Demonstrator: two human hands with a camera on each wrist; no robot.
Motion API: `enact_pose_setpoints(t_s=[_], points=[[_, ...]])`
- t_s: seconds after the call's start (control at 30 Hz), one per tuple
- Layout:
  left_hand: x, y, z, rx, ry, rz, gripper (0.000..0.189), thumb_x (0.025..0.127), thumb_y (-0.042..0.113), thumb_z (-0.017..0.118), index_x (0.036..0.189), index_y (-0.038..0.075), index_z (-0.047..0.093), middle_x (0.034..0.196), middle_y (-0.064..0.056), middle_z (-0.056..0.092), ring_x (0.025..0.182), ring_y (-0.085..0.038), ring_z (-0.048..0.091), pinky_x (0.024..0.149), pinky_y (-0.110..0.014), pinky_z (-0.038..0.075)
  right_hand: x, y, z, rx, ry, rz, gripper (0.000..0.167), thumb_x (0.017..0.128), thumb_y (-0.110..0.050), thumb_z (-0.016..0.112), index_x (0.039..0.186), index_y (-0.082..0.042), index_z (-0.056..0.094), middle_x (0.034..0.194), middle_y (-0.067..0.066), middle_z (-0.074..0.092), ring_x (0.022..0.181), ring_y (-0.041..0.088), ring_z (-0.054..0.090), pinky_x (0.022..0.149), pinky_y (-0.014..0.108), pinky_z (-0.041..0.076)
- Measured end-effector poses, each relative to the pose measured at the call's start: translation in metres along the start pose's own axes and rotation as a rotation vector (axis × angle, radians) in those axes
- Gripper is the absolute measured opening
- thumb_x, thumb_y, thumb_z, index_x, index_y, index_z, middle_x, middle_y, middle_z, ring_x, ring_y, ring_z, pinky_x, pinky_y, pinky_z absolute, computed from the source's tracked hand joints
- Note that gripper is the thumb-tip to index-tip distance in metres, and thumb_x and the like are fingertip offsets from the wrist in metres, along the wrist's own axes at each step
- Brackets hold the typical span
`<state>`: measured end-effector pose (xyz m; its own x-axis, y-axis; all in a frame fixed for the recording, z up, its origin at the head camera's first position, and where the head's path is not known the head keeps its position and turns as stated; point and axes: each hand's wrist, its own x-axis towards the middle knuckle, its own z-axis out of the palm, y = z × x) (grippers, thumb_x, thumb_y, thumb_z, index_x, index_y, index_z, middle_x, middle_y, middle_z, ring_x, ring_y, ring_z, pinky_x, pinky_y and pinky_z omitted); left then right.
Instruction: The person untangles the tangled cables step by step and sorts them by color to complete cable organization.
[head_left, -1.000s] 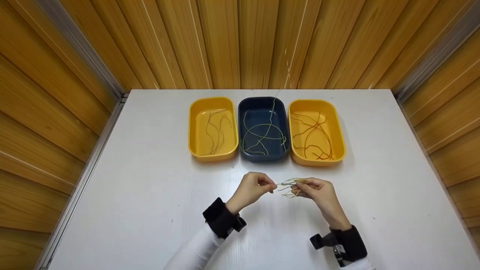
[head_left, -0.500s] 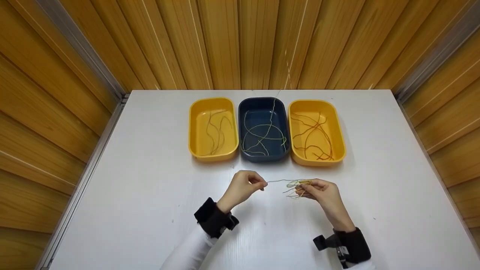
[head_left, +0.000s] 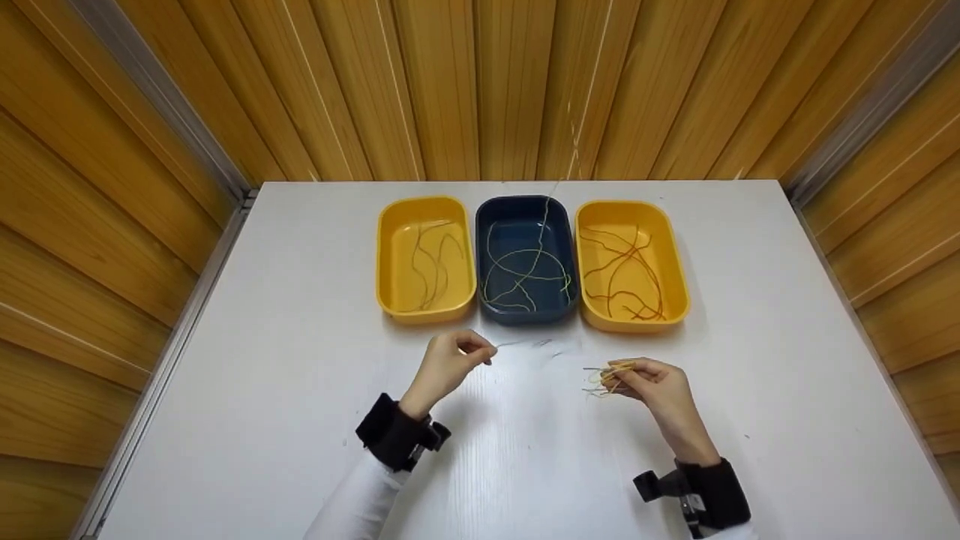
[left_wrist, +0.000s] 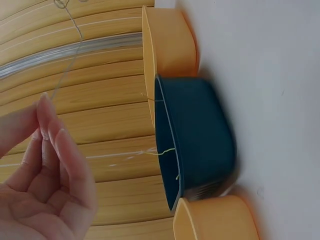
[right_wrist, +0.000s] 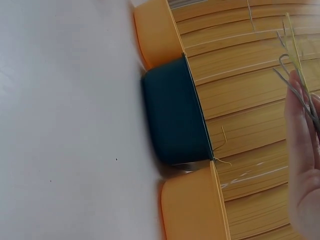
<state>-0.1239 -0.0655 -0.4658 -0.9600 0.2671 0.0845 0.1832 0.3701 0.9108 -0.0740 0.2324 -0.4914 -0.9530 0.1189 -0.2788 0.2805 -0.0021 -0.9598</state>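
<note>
Above the white table, my left hand (head_left: 448,369) pinches the end of a thin grey wire (head_left: 514,343) between thumb and fingertips. The wire stretches away to the right and is partly blurred; in the left wrist view it rises from the fingertips in a wavy line with a looped end. On the other side, my right hand (head_left: 656,386) grips a small bundle of yellow and grey wires (head_left: 616,373), whose ends stick out leftward past the fingers. The bundle's ends also show in the right wrist view, some bent into a loop. A gap separates the two hands.
Beyond the hands stand a left yellow bin (head_left: 426,313) with greyish wires, a dark blue bin (head_left: 527,317) with yellow-green wires, and a right yellow bin (head_left: 634,325) with orange-red wires. One wire pokes over the blue bin's back rim. A wood-panelled wall (head_left: 510,90) rises behind the table.
My left hand has moved left and slightly away, drawing the grey wire out of the bundle until it came free. My right hand, still gripping the bundle, has shifted slightly right.
</note>
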Motion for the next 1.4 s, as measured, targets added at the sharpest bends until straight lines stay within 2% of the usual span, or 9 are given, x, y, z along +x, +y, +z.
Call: enact_pose_setpoints(t_s=[0.17,0.47,0.63,0.9,1.13,1.4], points=[[0.000,-0.002,-0.016,-0.011,0.073,-0.019,0.011,0.088,-0.002,0.071,0.086,-0.012,0.074,0.076,-0.028,0.073,0.063,0.003,0.054,0.059,-0.010,0.044,-0.001,0.000,-0.004,-0.010,0.027,0.008,0.019,0.099,0.005,0.057,0.111,0.010,0.071,0.077,-0.009,0.076,0.076,0.004,0.073,0.078,0.019,0.063],[0.003,-0.006,-0.037,-0.031,0.183,-0.077,0.011,0.088,-0.003,0.071,0.087,-0.014,0.074,0.076,-0.028,0.073,0.060,0.000,0.053,0.057,-0.011,0.044,-0.001,0.003,-0.004,0.000,0.036,-0.013,0.018,0.099,0.007,0.057,0.110,0.012,0.070,0.077,-0.006,0.076,0.075,0.005,0.073,0.076,0.019,0.063],[0.006,-0.012,-0.048,-0.059,0.243,-0.138,0.013,0.089,-0.002,0.071,0.091,-0.014,0.074,0.075,-0.021,0.074,0.060,0.001,0.054,0.057,-0.011,0.045,0.000,0.005,-0.003,0.011,0.051,-0.032,0.016,0.097,0.008,0.059,0.107,0.012,0.070,0.076,-0.004,0.076,0.072,0.006,0.073,0.074,0.020,0.063],[0.014,-0.024,-0.063,-0.096,0.330,-0.174,0.016,0.088,-0.003,0.069,0.095,-0.018,0.072,0.073,-0.012,0.075,0.056,0.003,0.055,0.054,-0.011,0.047,0.000,0.005,-0.004,0.005,0.029,-0.004,0.017,0.099,0.006,0.057,0.108,0.009,0.071,0.077,-0.006,0.076,0.075,0.005,0.073,0.077,0.020,0.063],[0.022,-0.031,-0.073,-0.101,0.383,-0.225,0.017,0.090,-0.001,0.070,0.096,-0.017,0.071,0.067,0.003,0.071,0.056,0.004,0.055,0.053,-0.010,0.048,-0.001,0.005,-0.006,0.003,0.027,-0.003,0.017,0.099,0.006,0.056,0.108,0.009,0.071,0.077,-0.007,0.076,0.076,0.005,0.073,0.078,0.020,0.063],[0.031,-0.045,-0.080,-0.137,0.455,-0.262,0.019,0.091,-0.002,0.068,0.099,-0.018,0.070,0.066,0.007,0.070,0.053,0.004,0.054,0.050,-0.009,0.047,0.000,0.006,-0.007,0.014,0.029,0.000,0.017,0.099,0.007,0.056,0.107,0.008,0.071,0.077,-0.007,0.076,0.076,0.005,0.073,0.078,0.020,0.063]])
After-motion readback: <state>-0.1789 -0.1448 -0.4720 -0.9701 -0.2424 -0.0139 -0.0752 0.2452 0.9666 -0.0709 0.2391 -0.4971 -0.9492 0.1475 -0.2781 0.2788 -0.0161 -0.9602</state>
